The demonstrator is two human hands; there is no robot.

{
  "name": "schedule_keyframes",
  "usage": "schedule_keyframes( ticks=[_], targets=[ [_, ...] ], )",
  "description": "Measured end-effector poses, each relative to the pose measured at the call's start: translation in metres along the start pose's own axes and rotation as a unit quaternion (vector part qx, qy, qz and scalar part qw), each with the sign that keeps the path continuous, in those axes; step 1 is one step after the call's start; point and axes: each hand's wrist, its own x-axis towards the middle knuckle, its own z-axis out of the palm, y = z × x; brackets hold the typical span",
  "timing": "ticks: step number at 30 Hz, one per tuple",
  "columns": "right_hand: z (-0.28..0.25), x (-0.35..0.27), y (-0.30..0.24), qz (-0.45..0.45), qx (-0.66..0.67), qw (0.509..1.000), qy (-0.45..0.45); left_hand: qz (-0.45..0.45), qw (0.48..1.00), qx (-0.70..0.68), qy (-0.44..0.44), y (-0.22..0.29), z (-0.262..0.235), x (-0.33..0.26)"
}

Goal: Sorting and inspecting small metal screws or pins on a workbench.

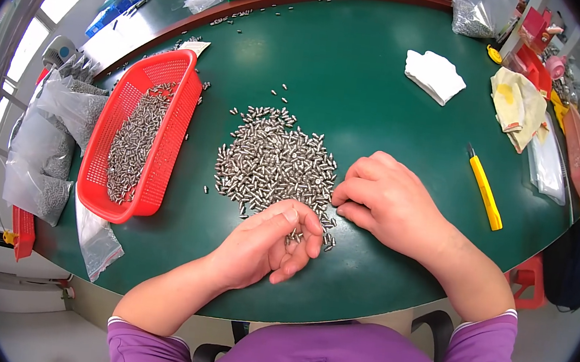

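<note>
A heap of small silver bullet-shaped metal pieces (275, 158) lies on the green table. My left hand (266, 242) is cupped at the heap's near edge, palm turned inward and fingers curled. A few of the pieces show between its thumb and fingers. At the right edge of the heap, my right hand (390, 202) rests with its fingers bent and fingertips drawn together by the pieces. Whatever those fingertips may hold is hidden. Left of the heap, a red perforated plastic basket (184, 103) contains many more of the same pieces.
A yellow utility knife (485, 191) lies to the right. Farther back are white paper sheets (435, 76) and a cream cloth glove (517, 106). Clear bags of metal pieces (53, 149) crowd the left edge; an unfilled-looking zip bag (96, 238) lies near the basket.
</note>
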Motion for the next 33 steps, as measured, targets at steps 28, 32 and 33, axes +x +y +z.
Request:
schedule_keyframes(
  ticks=[28, 32, 33],
  targets=[
    [0.014, 0.004, -0.018, -0.095, 0.170, 0.976, 0.098, -0.022, 0.998, 0.047, 0.021, -0.001, 0.005, 0.000],
    [0.012, 0.005, -0.016, -0.074, 0.127, 0.980, 0.133, -0.025, 1.000, 0.009, 0.006, -0.001, 0.002, 0.000],
    [0.008, 0.005, -0.013, -0.063, 0.107, 0.984, 0.126, -0.025, 1.000, -0.003, -0.001, -0.001, 0.001, 0.000]
  ],
)
